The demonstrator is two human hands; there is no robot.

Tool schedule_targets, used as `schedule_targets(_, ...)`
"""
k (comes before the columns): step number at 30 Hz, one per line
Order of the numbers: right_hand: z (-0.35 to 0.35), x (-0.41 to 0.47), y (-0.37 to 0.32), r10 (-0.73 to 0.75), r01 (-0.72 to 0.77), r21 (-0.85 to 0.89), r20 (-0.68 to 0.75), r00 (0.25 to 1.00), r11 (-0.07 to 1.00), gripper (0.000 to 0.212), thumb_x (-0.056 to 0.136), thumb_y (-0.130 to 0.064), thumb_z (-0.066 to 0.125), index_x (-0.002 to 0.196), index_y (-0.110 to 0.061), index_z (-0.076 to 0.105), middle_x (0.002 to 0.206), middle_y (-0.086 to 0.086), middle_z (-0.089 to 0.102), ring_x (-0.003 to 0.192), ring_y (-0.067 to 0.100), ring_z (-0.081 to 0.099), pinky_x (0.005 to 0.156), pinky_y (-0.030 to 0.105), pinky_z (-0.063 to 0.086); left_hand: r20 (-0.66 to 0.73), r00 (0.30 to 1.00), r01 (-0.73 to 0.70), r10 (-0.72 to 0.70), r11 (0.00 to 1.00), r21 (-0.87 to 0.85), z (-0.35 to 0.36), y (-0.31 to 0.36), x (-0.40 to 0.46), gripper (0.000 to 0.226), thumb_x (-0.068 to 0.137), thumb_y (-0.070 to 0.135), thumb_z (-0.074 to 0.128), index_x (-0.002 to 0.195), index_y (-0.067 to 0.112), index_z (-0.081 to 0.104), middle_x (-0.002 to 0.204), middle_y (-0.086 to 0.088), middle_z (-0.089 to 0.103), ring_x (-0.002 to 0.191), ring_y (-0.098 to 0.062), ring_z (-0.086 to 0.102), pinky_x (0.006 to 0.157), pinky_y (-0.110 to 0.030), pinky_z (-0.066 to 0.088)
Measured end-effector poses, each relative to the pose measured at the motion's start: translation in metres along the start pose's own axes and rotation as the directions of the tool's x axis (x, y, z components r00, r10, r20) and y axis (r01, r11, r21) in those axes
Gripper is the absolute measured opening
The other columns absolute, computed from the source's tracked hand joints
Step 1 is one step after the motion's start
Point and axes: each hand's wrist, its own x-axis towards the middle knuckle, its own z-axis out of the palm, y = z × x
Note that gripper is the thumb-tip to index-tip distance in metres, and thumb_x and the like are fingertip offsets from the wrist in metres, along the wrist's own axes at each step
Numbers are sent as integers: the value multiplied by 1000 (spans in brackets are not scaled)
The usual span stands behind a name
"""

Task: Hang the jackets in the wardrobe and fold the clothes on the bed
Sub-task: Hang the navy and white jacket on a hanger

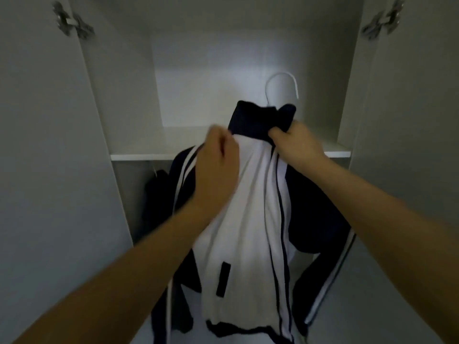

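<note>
A white and navy track jacket [246, 219] with striped sleeves hangs on a white hanger whose hook [282, 83] rises above the dark collar. It is held up in front of the open wardrobe. My right hand [294, 142] grips the jacket at the right of the collar. My left hand [218, 155] pinches the jacket's left shoulder, its fingers blurred. The sleeves dangle on both sides.
The wardrobe shelf [139, 155] runs across behind the jacket, with a lit compartment above it. Another dark garment [156, 184] hangs below the shelf at the left. Both doors stand open, with hinges at the upper left [72, 21] and upper right [382, 19].
</note>
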Motion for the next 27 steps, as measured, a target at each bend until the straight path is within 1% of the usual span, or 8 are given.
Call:
schedule_targets(2,9,0,-6,-26,26,-16,0,1000,1000,19,91,-31,44,74,-22,48,72,-3,56,70,20,57,57,29,36,225,959,157,-175,983,97,12,-30,-88,28,86,61,50,92,34,44,79,14,55,66,-3,55,60,-22,51)
schedule_targets(4,17,-3,-12,-51,51,-40,4,999,998,21,93,-29,42,74,-20,45,72,-4,53,67,17,53,55,29,33,432,756,401,-492,869,289,33,-53,-157,77,64,88,54,123,42,35,122,12,49,108,-8,54,89,-31,52)
schedule_targets(6,22,-7,-17,-63,62,-79,-7,998,995,21,94,-28,41,78,-16,47,73,-3,53,66,16,51,53,28,31,471,577,536,-668,744,399,57,-76,-199,124,53,91,60,150,36,7,152,10,15,141,-18,23,114,-41,31)
schedule_targets(8,22,-11,-18,-56,53,-100,-29,998,994,22,95,-27,41,84,-11,50,78,1,57,69,19,53,54,28,32,392,542,619,-744,668,412,77,-92,-213,131,56,84,66,153,31,-4,155,7,5,145,-25,15,116,-45,26)
schedule_targets(13,-1,-18,-4,-20,11,-99,-91,996,995,21,97,-27,43,96,-8,53,91,9,61,85,28,61,67,32,44,279,556,768,-783,612,188,91,-125,-204,30,97,30,58,116,7,53,110,-11,59,100,-25,60,84,-33,53)
schedule_targets(17,-27,-28,26,-57,26,-105,-302,952,994,44,91,-19,56,130,-11,39,126,11,48,94,30,58,79,46,52,338,452,846,-826,517,130,50,-156,-193,23,99,28,56,101,6,64,94,-13,65,83,-23,62,75,-28,50)
schedule_targets(22,-44,-55,69,-249,121,-417,-268,931,901,55,87,-8,57,130,-35,34,127,11,27,59,22,42,59,35,42,192,689,719,-699,692,-65,14,-140,-124,14,98,14,59,86,8,64,87,-10,64,79,-18,58,80,-32,47)
schedule_targets(27,-39,-75,110,-167,177,-472,62,984,863,31,82,2,57,82,-27,69,111,-2,26,92,27,48,72,35,44,402,894,119,-198,970,213,3,-78,-32,30,85,27,51,78,-1,56,76,-17,60,72,-27,58,70,-40,45)
